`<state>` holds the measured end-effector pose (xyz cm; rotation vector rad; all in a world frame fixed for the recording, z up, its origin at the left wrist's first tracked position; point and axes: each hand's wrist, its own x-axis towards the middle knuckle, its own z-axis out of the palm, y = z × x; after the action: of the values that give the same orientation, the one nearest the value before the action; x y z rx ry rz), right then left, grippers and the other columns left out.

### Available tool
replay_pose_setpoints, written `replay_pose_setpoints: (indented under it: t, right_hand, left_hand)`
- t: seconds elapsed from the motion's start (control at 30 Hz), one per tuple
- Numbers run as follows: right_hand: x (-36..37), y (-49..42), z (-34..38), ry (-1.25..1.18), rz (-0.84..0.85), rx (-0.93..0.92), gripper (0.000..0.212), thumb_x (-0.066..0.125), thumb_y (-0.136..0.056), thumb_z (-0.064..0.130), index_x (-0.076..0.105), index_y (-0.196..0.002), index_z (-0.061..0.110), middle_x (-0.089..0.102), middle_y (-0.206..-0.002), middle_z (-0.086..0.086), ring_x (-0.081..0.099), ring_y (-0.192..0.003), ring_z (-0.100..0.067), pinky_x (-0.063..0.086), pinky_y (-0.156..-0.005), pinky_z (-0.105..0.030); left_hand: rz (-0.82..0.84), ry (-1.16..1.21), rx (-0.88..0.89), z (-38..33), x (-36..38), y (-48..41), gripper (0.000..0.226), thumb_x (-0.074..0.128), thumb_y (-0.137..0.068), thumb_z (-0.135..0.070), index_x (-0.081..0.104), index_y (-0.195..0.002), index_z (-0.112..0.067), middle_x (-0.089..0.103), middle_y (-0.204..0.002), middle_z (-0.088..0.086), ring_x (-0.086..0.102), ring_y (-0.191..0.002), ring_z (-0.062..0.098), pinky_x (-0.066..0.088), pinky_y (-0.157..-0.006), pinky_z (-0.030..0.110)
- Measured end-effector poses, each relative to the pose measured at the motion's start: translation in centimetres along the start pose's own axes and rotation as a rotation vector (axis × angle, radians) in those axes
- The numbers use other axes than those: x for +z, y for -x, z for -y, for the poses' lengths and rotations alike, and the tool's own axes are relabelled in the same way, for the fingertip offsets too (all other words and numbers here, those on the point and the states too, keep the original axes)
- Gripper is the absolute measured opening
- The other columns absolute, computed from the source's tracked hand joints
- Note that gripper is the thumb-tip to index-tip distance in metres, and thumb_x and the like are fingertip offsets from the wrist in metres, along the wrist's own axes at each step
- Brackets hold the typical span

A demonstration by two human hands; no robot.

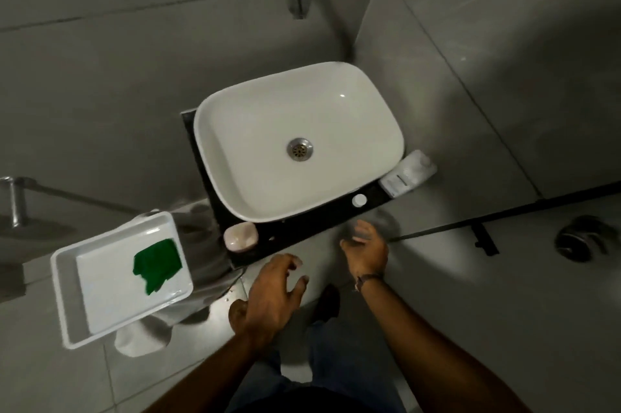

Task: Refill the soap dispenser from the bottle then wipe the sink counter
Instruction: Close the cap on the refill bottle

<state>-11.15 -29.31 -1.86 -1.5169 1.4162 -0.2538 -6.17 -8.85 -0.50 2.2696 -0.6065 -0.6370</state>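
Both hands empty: left hand (272, 291), right hand (366, 249), near sink (235, 130)

walls (117, 59): grey tile | floor (487, 295): pale grey tile | floor drain (579, 239): round

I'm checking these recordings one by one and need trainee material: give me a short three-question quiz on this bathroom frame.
1. True or false: the left hand is holding the green cloth.
2. Where does the green cloth lie? A) in the sink basin B) in the white tray C) on the black counter
3. Fill in: the white bottle lies on the counter at the basin's ____ side, as the person sees it.

Key
1. False; both hands are open and empty, the right hand too.
2. B
3. Right; a small round white cap sits on the counter near it.
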Motion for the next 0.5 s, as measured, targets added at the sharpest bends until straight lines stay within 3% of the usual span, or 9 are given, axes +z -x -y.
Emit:
replay_pose_setpoints:
  t: [0.07,0.13,0.23,0.33,0.4,0.5]
  right_hand:
    - [-2.6,-2.2,0.9,-0.041,-0.105,-0.008,0.061,0.081,-0.078,-0.006,0.062,-0.134,0.011,0.07,-0.129,-0.01,0.063,-0.1,-0.016,0.054,-0.092,-0.028]
    - [-5.0,-5.0,1.9,-0.132,-0.171,-0.004,0.07,0.083,-0.077,-0.004,0.057,-0.14,0.013,0.066,-0.132,-0.011,0.063,-0.113,-0.022,0.054,-0.104,-0.042]
    - [-7.3,-8.8,3.4,-0.229,-0.196,-0.015,0.084,0.086,-0.072,-0.005,0.05,-0.145,0.017,0.06,-0.128,-0.001,0.06,-0.122,-0.029,0.055,-0.102,-0.052]
    - [-8.3,-11.8,4.5,-0.226,-0.189,-0.108,0.092,0.093,-0.058,-0.003,0.054,-0.138,0.018,0.06,-0.122,0.012,0.063,-0.117,-0.021,0.059,-0.099,-0.047]
    - [-8.3,-13.1,4.6,-0.247,-0.159,-0.133,0.092,0.093,-0.054,-0.002,0.056,-0.136,0.019,0.063,-0.131,0.006,0.064,-0.122,-0.02,0.059,-0.1,-0.046]
    - [-7.9,-14.6,4.5,-0.252,-0.122,-0.113,0.093,0.093,-0.057,-0.002,0.054,-0.139,0.018,0.064,-0.137,-0.004,0.064,-0.124,-0.024,0.059,-0.099,-0.05]
  left_hand:
    - [0.059,-0.078,0.124,-3.5,1.7,-3.2,0.035,0.069,-0.098,-0.035,0.063,-0.131,-0.026,0.065,-0.128,-0.001,0.066,-0.113,0.021,0.057,-0.091,0.039]
    - [0.116,-0.159,0.182,-7.2,3.5,-6.9,0.043,0.064,-0.102,-0.031,0.058,-0.143,-0.018,0.061,-0.137,0.01,0.063,-0.121,0.032,0.055,-0.097,0.045]
    - [0.161,-0.28,0.205,-12.0,6.2,-11.7,0.057,0.057,-0.103,-0.022,0.044,-0.158,-0.017,0.05,-0.154,0.012,0.056,-0.133,0.037,0.052,-0.105,0.049]
    - [0.2,-0.453,0.175,-15.0,9.3,-14.9,0.064,0.05,-0.104,-0.013,0.032,-0.165,-0.02,0.04,-0.164,0.011,0.049,-0.143,0.037,0.049,-0.111,0.05]
    - [0.212,-0.583,0.153,-15.4,11.0,-15.8,0.064,0.047,-0.106,-0.011,0.028,-0.166,-0.021,0.037,-0.165,0.011,0.046,-0.145,0.037,0.05,-0.109,0.05]
    - [0.204,-0.705,0.142,-15.3,12.5,-16.4,0.054,0.047,-0.107,-0.008,0.042,-0.158,-0.022,0.044,-0.155,0.012,0.049,-0.138,0.037,0.058,-0.095,0.048]
